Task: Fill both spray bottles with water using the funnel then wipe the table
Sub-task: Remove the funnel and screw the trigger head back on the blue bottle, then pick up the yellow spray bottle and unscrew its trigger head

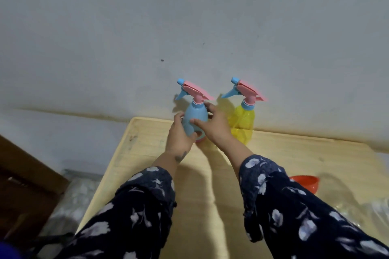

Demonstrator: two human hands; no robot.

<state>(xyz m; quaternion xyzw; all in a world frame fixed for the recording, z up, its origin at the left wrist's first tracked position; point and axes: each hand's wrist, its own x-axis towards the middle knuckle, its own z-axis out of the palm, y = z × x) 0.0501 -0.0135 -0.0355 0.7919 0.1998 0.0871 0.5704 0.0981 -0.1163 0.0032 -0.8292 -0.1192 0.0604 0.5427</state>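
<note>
Nearest the camera, two forearms in dark blue sleeves (134,206) with a pale flower print reach forward over a light wooden table (202,185). At the right edge of the table, partly hidden behind the right sleeve, sits an orange funnel (307,183), and just nearer than it lies something clear and crinkled (370,210), too blurred to identify.

Farther out, both hands meet around a blue spray bottle (193,120). The left hand (179,134) cups the bottle's lower left side, its grip curled round the body. The right hand (212,124) wraps the bottle from the right, thumb across the front and fingers (207,106) curving near the neck. The bottle stands roughly upright near the far edge of the table, with a pink trigger head and a blue nozzle pointing left. Whether its base touches the table is hidden by the hands.

Just beside it on the right, behind the right hand, stands a yellow see-through spray bottle (244,120) with the same pink and blue head, also pointing left, close to the wall.

Left of the table, low down, is a dark brown piece of furniture (25,185) and some pale crumpled plastic (80,191). Beyond the table rises a plain grey-white wall (189,27) with a few dark specks.
</note>
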